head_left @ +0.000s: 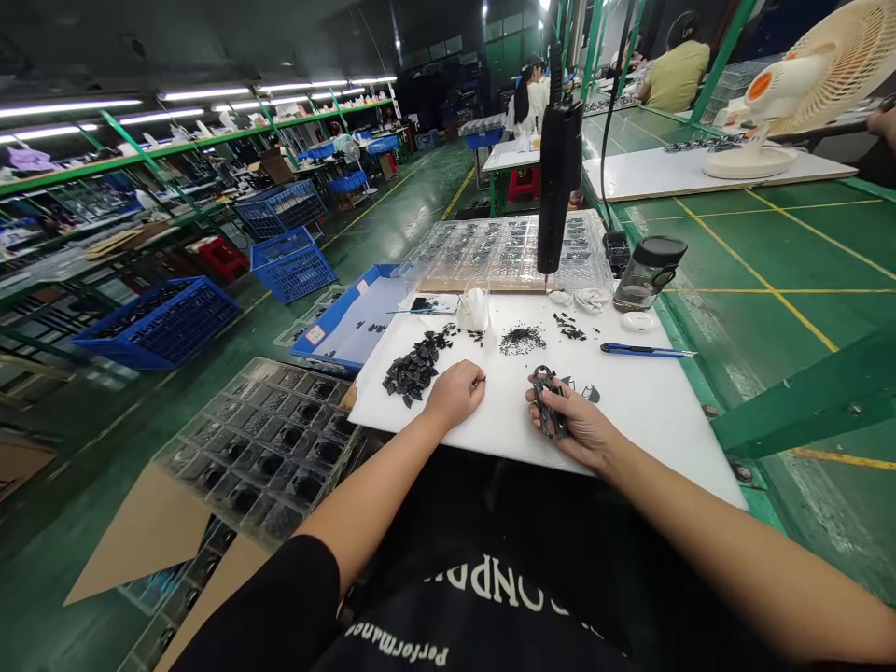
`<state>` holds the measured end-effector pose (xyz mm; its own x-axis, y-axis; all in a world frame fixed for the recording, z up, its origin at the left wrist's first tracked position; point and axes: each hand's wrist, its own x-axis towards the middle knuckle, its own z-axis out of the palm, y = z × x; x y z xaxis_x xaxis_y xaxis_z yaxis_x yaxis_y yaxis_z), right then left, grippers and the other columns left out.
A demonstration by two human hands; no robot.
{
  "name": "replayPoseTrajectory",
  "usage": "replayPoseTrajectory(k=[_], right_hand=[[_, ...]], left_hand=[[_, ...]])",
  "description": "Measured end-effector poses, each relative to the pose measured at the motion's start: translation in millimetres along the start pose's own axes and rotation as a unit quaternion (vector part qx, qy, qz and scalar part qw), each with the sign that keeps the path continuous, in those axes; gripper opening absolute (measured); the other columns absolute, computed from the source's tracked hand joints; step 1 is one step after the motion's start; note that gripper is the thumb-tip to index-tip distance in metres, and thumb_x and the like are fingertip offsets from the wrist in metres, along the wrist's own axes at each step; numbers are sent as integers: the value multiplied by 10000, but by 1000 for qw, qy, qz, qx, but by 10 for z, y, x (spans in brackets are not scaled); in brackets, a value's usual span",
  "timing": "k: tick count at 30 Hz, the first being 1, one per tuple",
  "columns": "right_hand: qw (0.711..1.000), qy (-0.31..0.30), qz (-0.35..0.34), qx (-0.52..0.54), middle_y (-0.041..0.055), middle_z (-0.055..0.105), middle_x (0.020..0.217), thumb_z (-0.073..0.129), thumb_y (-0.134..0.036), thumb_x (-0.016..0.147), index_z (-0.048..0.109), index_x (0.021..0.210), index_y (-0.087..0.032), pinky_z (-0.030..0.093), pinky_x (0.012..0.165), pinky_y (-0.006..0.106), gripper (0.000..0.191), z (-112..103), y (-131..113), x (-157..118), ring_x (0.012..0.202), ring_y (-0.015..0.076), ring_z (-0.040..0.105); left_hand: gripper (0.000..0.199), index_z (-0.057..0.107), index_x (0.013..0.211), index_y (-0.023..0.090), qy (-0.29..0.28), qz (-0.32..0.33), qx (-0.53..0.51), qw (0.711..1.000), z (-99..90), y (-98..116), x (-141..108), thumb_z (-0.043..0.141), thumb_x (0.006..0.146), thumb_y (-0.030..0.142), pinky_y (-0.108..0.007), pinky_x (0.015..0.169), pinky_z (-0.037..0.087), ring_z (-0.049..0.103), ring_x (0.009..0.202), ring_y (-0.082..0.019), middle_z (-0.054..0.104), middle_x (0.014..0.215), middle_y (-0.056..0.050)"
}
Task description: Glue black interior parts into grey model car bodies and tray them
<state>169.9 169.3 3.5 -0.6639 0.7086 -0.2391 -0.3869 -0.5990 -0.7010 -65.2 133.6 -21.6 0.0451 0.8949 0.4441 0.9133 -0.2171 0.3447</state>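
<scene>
Over the front of the white work board (pixel 651 401), my right hand (pixel 570 420) is closed around a dark plastic housing (pixel 550 401) with openings in it. To its left, my left hand (pixel 456 392) pinches a small dark piece (pixel 479 380), too small to name. A heap of black plastic parts (pixel 413 369) lies beyond my left wrist. Farther back between the hands is a scatter of tiny black screws or bits (pixel 524 340). A few dark curved pieces (pixel 590 393) rest just right of the housing. A black electric screwdriver (pixel 558 187) hangs tip-down above the board's far edge.
A clear compartment tray (pixel 504 247) stands behind the board, a blue bin (pixel 350 322) to its left. A blue utility knife (pixel 648 351) and a dark-lidded jar (pixel 648 273) are at right. Stacked trays (pixel 266 439) sit low left. A fan (pixel 805 93) stands far right.
</scene>
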Motion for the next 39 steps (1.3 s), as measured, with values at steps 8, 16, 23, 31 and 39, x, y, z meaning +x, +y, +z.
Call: replayPoseTrajectory(k=[8,16,23,31,39], right_hand=[[999,12,27,45,52,694,839,711,-332,858,635,1023,-177,558,595,236,238,14,-27,16,682,145,649],[996,12,43,80,87,701,843,480,-386,1003,607,1049,-185,579,647,296,242,30,-35,41,779,205,705],[994,-13,43,96,117,702,892,275,-502,1047,587,1122,-194,566,672,308,446,45,-44,57,758,204,682],[996,11,34,88,109,702,907,294,-416,1057,583,1198,-203,554,668,295,385,46,-33,37,750,192,671],[994,37,36,98,114,700,926,322,-370,1057,581,1233,-159,568,700,305,377,43,-32,53,775,190,678]], left_hand=[[37,564,863,198,-4,-6,3,1000,-22,13,5,546,874,168,-300,755,452,583,838,-179,625,865,-35],[35,564,859,196,9,4,0,1000,-24,0,-9,569,866,162,-283,714,437,580,785,-164,625,854,-22],[47,556,837,196,29,2,-4,1000,-23,-8,-23,559,868,160,-273,662,427,563,718,-151,605,812,-14],[94,552,840,187,85,48,-3,995,-32,-14,-35,536,856,96,-277,699,477,576,754,-156,601,808,-26],[111,622,904,164,124,105,13,987,-54,30,-45,555,881,79,-312,825,544,615,926,-178,616,954,-82]])
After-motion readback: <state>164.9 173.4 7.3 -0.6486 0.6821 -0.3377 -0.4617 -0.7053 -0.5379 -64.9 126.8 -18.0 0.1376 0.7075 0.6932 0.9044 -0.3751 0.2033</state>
